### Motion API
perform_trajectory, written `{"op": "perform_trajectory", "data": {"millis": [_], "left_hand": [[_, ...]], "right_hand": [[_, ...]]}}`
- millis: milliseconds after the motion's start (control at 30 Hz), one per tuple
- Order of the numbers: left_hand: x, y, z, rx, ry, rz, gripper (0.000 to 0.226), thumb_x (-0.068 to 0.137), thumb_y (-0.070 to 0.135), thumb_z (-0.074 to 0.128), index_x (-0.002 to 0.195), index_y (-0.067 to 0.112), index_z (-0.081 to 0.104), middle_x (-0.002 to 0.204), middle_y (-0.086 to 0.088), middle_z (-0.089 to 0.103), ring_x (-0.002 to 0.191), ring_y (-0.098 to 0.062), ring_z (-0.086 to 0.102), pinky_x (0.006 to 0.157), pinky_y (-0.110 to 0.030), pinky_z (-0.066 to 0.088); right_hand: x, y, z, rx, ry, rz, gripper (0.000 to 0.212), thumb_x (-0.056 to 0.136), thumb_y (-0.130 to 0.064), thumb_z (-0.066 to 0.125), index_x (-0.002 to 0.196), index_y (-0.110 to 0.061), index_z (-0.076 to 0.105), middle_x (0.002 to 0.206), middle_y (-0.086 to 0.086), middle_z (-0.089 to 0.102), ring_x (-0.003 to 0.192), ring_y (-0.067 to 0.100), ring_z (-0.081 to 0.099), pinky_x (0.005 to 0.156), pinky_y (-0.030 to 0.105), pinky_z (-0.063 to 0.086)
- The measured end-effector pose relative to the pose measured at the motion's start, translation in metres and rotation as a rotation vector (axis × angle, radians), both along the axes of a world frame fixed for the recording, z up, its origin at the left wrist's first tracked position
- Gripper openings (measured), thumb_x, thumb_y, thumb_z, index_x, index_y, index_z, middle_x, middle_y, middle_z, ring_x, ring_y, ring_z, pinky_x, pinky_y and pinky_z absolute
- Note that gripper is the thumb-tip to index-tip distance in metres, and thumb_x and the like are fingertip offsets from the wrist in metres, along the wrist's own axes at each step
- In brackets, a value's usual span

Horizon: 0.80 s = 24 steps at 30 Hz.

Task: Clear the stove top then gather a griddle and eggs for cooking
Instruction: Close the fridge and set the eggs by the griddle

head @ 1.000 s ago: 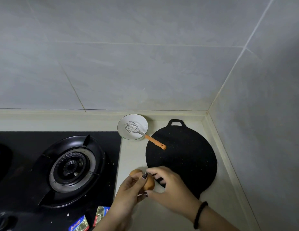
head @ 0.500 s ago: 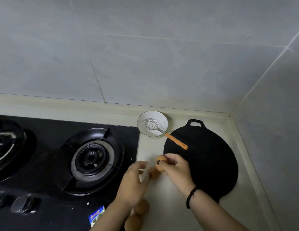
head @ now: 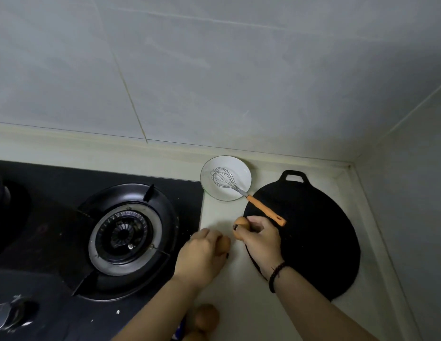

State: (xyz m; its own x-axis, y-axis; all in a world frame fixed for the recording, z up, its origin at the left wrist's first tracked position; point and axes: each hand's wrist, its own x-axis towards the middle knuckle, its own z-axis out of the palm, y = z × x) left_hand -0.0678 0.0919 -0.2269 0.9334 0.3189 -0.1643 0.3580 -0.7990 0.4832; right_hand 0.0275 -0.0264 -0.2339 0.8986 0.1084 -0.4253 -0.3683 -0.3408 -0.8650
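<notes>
A round black griddle with a loop handle lies flat on the pale counter at the right. My right hand rests over its left edge, closed on a brown egg. Just to the left, my left hand is palm down on the counter, curled over another brown egg. Two more brown eggs lie on the counter near the bottom edge, under my left forearm. The black gas stove top fills the left side, and its right burner is bare.
A white bowl holding a whisk stands by the back wall; the whisk's orange handle reaches over the griddle. Tiled walls close the counter at the back and right. A stove knob shows at the bottom left.
The hands have drawn apart, one egg in each, and the left hand has come down onto the counter. The view has shifted left, and the two eggs at the bottom have come into sight.
</notes>
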Motion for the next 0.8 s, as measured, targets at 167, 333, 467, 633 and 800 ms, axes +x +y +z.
{"op": "perform_trajectory", "data": {"millis": [167,333,467,633,800], "left_hand": [[0.033,0.021,0.001,0.029,-0.05,0.119,0.038,0.085,0.036,0.062,0.118,0.017,0.057,0.116,-0.002,0.057,0.112,-0.026,0.053,0.079,-0.038,0.05],[0.048,0.029,-0.003,0.064,-0.029,0.121,0.036,0.087,0.035,0.058,0.118,0.017,0.056,0.116,-0.003,0.056,0.112,-0.025,0.051,0.076,-0.035,0.047],[0.049,0.031,-0.005,0.045,-0.021,0.138,0.033,0.087,0.034,0.058,0.117,0.018,0.056,0.115,-0.002,0.055,0.113,-0.024,0.05,0.075,-0.035,0.046],[0.05,0.03,-0.005,0.042,-0.019,0.147,0.033,0.089,0.036,0.057,0.118,0.019,0.056,0.115,-0.002,0.055,0.114,-0.023,0.049,0.076,-0.035,0.046],[0.049,0.031,-0.004,0.053,0.021,0.113,0.035,0.089,0.032,0.058,0.121,0.018,0.052,0.118,-0.002,0.051,0.116,-0.024,0.047,0.076,-0.036,0.045]], "right_hand": [[0.01,0.018,-0.002,-0.008,-0.079,-0.012,0.028,0.069,-0.011,0.079,0.084,-0.027,0.061,0.091,-0.004,0.069,0.087,0.009,0.067,0.082,0.027,0.055],[0.016,0.028,-0.002,-0.08,-0.145,0.023,0.031,0.07,-0.014,0.078,0.095,-0.02,0.061,0.094,-0.009,0.063,0.085,-0.003,0.058,0.071,0.003,0.041],[0.019,0.033,0.0,-0.109,-0.164,0.061,0.029,0.071,-0.013,0.077,0.091,-0.021,0.057,0.086,-0.017,0.056,0.079,-0.005,0.055,0.062,0.0,0.039],[0.021,0.035,0.0,-0.166,-0.187,0.118,0.028,0.072,-0.012,0.077,0.089,-0.019,0.055,0.082,-0.016,0.053,0.076,-0.003,0.053,0.062,0.002,0.038],[0.024,0.038,0.001,-0.212,-0.185,0.136,0.022,0.07,-0.014,0.076,0.078,-0.02,0.056,0.082,-0.005,0.062,0.074,0.007,0.059,0.06,0.012,0.041]]}}
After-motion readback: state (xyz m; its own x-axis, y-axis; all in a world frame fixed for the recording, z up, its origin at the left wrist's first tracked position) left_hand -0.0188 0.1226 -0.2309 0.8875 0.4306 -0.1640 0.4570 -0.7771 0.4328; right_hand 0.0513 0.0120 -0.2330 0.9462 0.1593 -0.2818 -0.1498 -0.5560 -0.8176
